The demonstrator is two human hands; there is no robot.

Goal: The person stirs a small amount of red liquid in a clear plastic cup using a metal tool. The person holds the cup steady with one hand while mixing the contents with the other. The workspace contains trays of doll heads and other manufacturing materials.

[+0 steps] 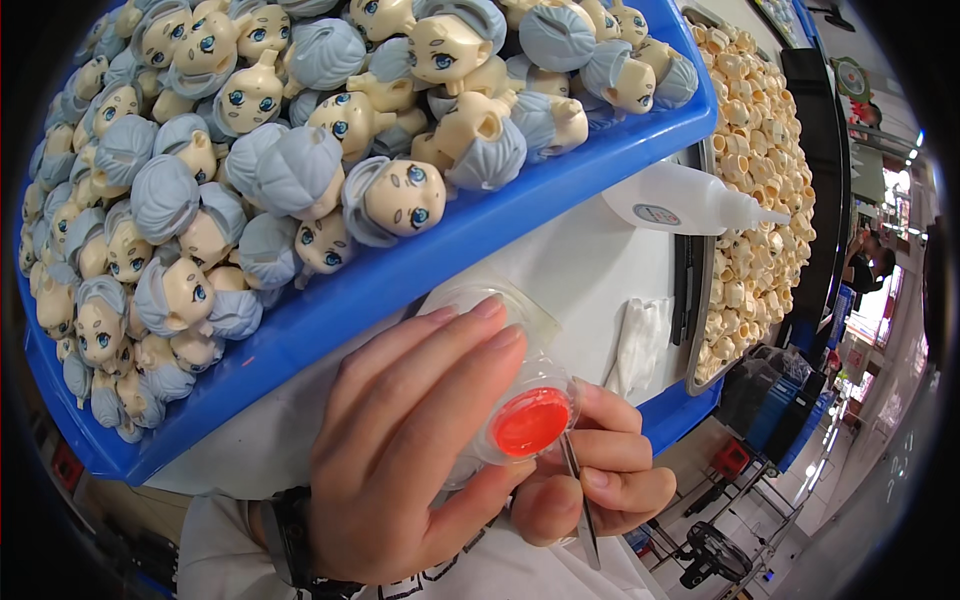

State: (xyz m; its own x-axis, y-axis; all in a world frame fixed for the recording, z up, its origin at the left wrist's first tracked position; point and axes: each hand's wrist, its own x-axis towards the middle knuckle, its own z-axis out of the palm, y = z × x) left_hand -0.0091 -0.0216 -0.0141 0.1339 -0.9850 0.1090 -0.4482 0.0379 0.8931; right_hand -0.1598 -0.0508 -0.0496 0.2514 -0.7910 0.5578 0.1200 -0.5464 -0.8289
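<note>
My left hand (405,440) is curled around a small clear plastic jar (530,421) whose round end shows glossy red-orange. Its fingers point toward the blue tray above. Close against the jar's right side, my right hand (605,470) has its fingers bent around a slim metal tool (583,510), pointed at its lower end. Whether the tool is tweezers or a blade, I cannot tell. Behind my left fingers lies a clear plastic piece (500,300), partly hidden. A big blue tray (480,255) heaped with doll heads (395,200) with pale blue hair reaches close to my left hand.
A white squeeze bottle (680,200) with a nozzle lies beyond the jar. Crumpled white cloth or tissue (640,345) rests on the white table (560,265). At the right, a metal tray (703,350) holds many small beige parts (755,200). A fan (715,555) stands on the floor.
</note>
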